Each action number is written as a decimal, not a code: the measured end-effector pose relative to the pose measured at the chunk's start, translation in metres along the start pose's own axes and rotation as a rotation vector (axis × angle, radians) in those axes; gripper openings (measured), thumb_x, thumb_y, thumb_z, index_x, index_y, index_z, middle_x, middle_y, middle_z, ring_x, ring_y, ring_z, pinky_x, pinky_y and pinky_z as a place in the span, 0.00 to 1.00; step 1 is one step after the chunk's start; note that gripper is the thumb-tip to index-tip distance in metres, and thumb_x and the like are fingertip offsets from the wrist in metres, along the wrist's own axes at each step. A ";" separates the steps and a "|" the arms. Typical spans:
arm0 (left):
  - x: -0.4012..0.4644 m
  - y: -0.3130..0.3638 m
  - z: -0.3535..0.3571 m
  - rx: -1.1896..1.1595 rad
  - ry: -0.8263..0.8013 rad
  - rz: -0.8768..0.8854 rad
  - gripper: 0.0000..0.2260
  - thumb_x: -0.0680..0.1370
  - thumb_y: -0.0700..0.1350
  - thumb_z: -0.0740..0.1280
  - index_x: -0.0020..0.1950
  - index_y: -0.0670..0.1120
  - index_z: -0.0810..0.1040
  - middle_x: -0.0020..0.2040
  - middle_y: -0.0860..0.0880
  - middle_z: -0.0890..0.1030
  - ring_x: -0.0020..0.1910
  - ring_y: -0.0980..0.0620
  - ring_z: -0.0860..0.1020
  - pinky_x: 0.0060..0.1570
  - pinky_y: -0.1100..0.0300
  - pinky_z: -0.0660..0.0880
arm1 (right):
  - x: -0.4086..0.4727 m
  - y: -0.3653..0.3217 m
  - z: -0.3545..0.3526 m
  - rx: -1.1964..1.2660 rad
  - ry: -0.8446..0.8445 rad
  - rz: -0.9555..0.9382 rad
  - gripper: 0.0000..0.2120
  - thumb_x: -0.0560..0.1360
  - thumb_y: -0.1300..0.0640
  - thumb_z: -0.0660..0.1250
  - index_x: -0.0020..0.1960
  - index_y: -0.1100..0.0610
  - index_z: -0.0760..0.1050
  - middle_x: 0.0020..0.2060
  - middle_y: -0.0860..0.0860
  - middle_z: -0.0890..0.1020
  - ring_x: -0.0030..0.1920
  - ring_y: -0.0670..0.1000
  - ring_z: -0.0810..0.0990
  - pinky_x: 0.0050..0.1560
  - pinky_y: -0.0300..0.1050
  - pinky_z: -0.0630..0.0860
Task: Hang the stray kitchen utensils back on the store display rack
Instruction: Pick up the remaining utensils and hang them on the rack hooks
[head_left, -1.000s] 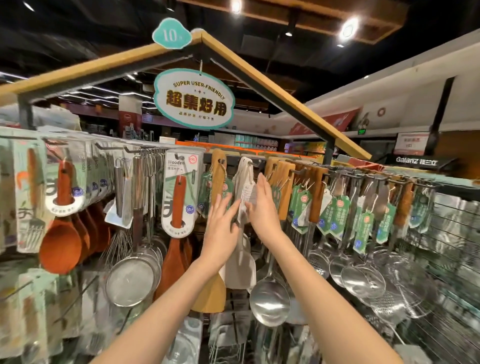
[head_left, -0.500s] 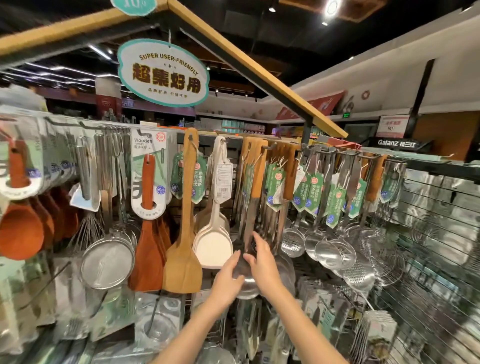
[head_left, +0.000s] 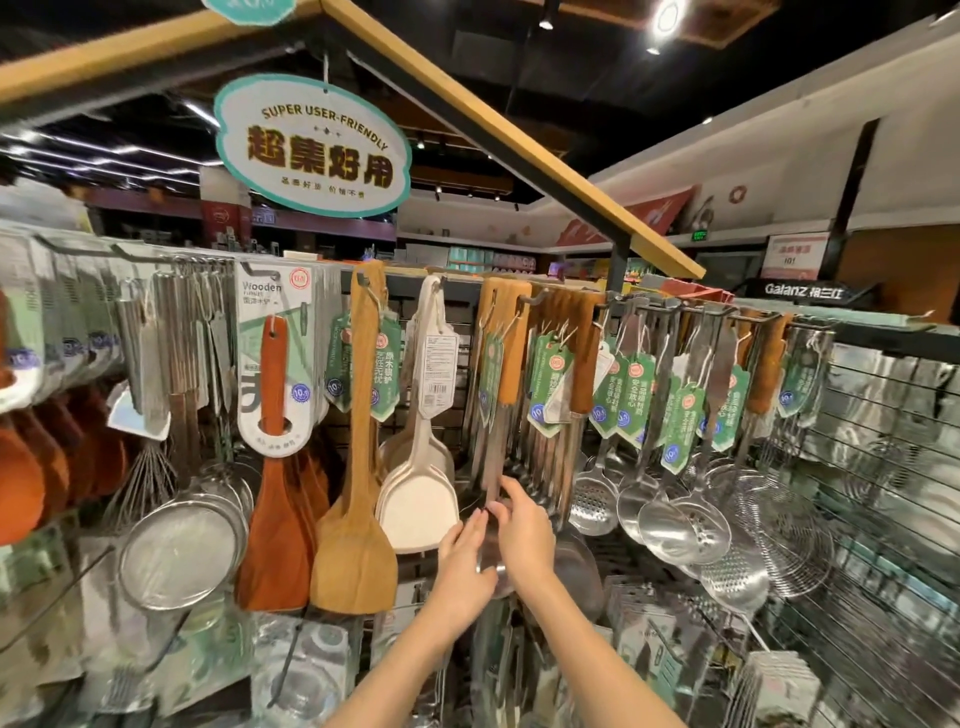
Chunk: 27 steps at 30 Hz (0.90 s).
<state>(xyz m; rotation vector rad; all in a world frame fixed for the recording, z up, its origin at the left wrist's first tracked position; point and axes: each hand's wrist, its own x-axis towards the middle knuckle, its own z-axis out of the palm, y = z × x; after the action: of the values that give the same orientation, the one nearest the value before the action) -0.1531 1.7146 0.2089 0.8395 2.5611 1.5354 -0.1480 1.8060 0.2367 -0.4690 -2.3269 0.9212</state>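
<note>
Strainer (head_left: 182, 548): we see a round mesh strainer hanging well to the left of our fingers, below a wire whisk (head_left: 147, 480).
Red-brown spatula (head_left: 275, 488): it hangs in a white card sleeve marked "Wooden", left of our fingers, its blade level with them.
Pale wooden spatula (head_left: 356, 493): next to the right, it hangs from a hook by its handle, green tag near the top, and its broad blade ends just left of our left hand.
Cream rice paddles (head_left: 422, 499): a stack of them hangs just above and left of our left hand, a white barcode label on the handle.
Left hand (head_left: 464, 569): we reach it up from below; its fingers (head_left: 474, 525) are loosely curved with the tips against the steel ladle, and we cannot tell whether they close round it.
Steel ladle (head_left: 493, 467): the task's utensil hangs on the display rack (head_left: 644, 306) by its wooden grip, the flat steel shaft running down between our two hands; the bowl is mostly hidden behind them.
Right hand (head_left: 524, 530): its fingers and thumb are narrow, pinching the lower shaft of the ladle.
Slotted spoons (head_left: 680, 519): steel skimmers and ladles with green tags hang to the right of our fingers.
Wire skimmer (head_left: 789, 545): farther right, against the wire grid.
</note>
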 end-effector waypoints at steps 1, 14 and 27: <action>0.002 0.001 0.000 -0.011 -0.002 -0.007 0.31 0.76 0.33 0.60 0.76 0.46 0.53 0.77 0.49 0.53 0.75 0.52 0.47 0.69 0.67 0.46 | 0.002 0.000 0.000 -0.030 0.005 -0.003 0.18 0.79 0.57 0.59 0.69 0.48 0.68 0.55 0.51 0.82 0.57 0.53 0.79 0.51 0.46 0.72; 0.016 -0.004 0.005 -0.042 0.007 -0.072 0.31 0.77 0.37 0.63 0.76 0.48 0.52 0.77 0.51 0.52 0.74 0.49 0.45 0.67 0.69 0.44 | 0.021 0.001 0.003 -0.098 -0.087 -0.010 0.13 0.79 0.55 0.59 0.63 0.52 0.74 0.52 0.53 0.83 0.54 0.55 0.79 0.49 0.47 0.73; 0.000 -0.002 0.009 0.097 -0.010 -0.055 0.30 0.78 0.43 0.63 0.76 0.49 0.53 0.78 0.53 0.48 0.75 0.47 0.44 0.73 0.56 0.45 | -0.030 0.019 -0.057 -0.202 0.317 -0.306 0.12 0.77 0.61 0.64 0.60 0.56 0.74 0.50 0.52 0.75 0.52 0.54 0.74 0.37 0.43 0.72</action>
<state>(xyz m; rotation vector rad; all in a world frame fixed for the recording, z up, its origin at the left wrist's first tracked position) -0.1509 1.7212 0.2026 0.7761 2.6469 1.3990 -0.0866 1.8323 0.2456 -0.3019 -2.1282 0.4347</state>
